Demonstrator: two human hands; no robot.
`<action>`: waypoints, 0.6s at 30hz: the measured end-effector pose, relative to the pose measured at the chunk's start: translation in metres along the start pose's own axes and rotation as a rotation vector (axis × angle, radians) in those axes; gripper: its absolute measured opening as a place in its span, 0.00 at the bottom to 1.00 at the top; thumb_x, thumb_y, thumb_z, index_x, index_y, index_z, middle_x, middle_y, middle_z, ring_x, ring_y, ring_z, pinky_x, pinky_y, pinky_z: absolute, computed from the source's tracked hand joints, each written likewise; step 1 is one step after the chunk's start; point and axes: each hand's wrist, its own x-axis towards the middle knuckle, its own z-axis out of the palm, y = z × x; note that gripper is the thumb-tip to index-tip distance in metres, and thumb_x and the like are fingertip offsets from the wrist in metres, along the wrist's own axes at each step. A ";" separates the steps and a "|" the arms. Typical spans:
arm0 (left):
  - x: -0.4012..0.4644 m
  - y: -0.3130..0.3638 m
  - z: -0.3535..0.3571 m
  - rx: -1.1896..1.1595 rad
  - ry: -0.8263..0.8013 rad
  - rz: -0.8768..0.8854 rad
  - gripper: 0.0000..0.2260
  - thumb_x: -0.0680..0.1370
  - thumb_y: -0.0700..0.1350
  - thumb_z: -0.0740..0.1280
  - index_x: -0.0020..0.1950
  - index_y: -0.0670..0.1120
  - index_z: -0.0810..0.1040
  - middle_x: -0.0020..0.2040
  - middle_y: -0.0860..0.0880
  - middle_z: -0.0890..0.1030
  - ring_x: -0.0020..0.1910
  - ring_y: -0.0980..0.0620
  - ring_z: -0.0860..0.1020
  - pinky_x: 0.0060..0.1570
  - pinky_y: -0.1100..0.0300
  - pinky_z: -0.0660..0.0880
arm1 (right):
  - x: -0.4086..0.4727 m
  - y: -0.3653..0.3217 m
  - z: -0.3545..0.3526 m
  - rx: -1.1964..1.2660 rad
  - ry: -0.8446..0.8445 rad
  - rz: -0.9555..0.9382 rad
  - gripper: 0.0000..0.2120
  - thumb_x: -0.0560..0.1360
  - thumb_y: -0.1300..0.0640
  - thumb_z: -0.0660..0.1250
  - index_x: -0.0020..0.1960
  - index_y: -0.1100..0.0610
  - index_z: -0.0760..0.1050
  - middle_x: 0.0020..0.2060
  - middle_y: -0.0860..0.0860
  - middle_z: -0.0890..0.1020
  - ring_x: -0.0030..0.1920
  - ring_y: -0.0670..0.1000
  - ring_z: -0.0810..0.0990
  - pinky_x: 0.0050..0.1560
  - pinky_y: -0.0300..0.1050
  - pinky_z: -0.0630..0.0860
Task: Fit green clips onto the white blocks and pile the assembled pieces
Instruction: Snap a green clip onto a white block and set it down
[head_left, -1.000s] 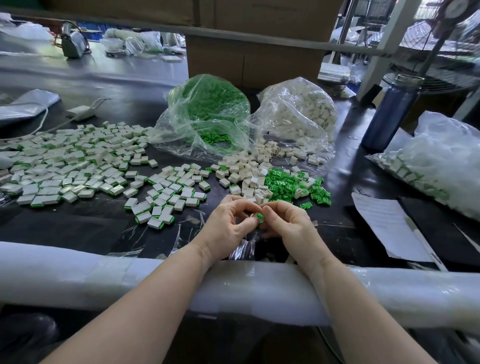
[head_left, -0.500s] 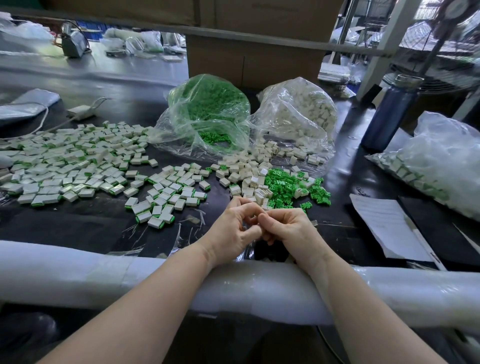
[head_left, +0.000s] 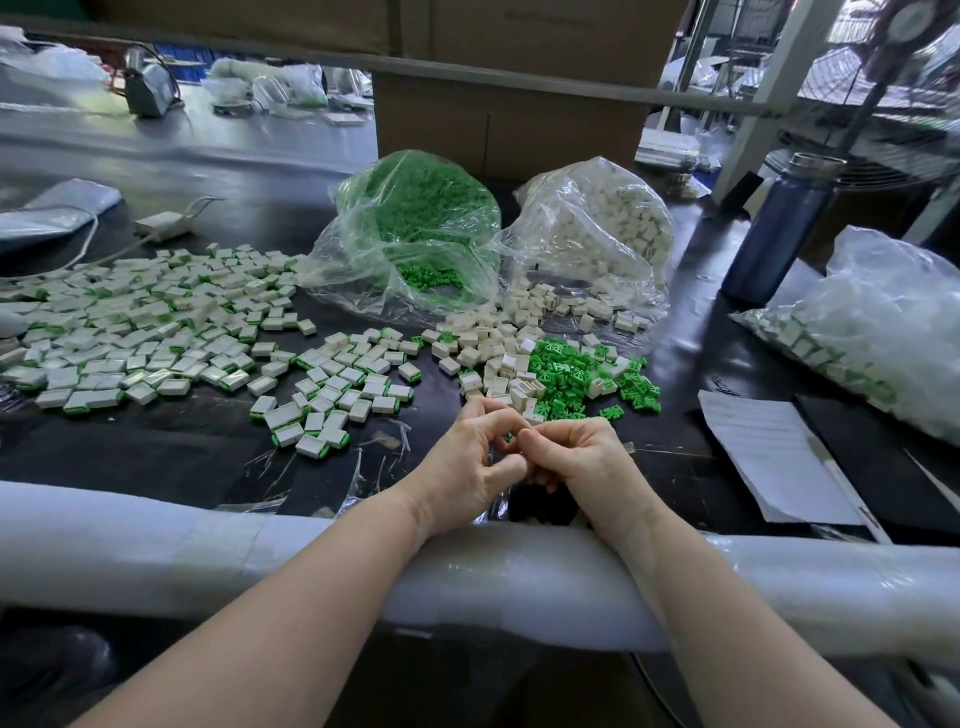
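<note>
Near the table's front edge, left hand (head_left: 470, 462) and right hand (head_left: 582, 457) meet, fingers curled around a mostly hidden piece (head_left: 511, 437). Step: clipping. Next: drop it onto the assembled pile (head_left: 332, 384).

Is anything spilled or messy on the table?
Yes. White blocks have tumbled out of the open clear bag and mixed with the loose green clips. Scraps of clear plastic film lie crumpled near the hands. Nothing looks broken.
</note>
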 end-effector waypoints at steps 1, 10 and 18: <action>0.000 0.000 0.000 0.000 0.002 0.002 0.11 0.74 0.33 0.64 0.43 0.50 0.74 0.53 0.48 0.67 0.44 0.54 0.71 0.46 0.71 0.70 | 0.000 0.001 0.000 -0.003 0.005 -0.006 0.09 0.75 0.64 0.65 0.41 0.68 0.80 0.25 0.52 0.76 0.25 0.44 0.71 0.27 0.33 0.68; 0.002 -0.004 -0.002 -0.048 0.144 -0.025 0.03 0.75 0.38 0.67 0.44 0.45 0.77 0.55 0.46 0.69 0.46 0.54 0.73 0.46 0.71 0.72 | 0.000 0.001 -0.001 0.003 0.183 -0.110 0.02 0.72 0.60 0.70 0.42 0.56 0.80 0.31 0.49 0.83 0.33 0.48 0.80 0.33 0.40 0.78; 0.000 -0.004 -0.002 -0.012 0.130 -0.031 0.01 0.75 0.39 0.68 0.45 0.42 0.78 0.55 0.46 0.69 0.42 0.56 0.72 0.42 0.73 0.72 | 0.000 0.001 0.000 -0.247 0.195 -0.210 0.07 0.70 0.65 0.71 0.36 0.56 0.78 0.30 0.46 0.79 0.30 0.39 0.75 0.36 0.31 0.72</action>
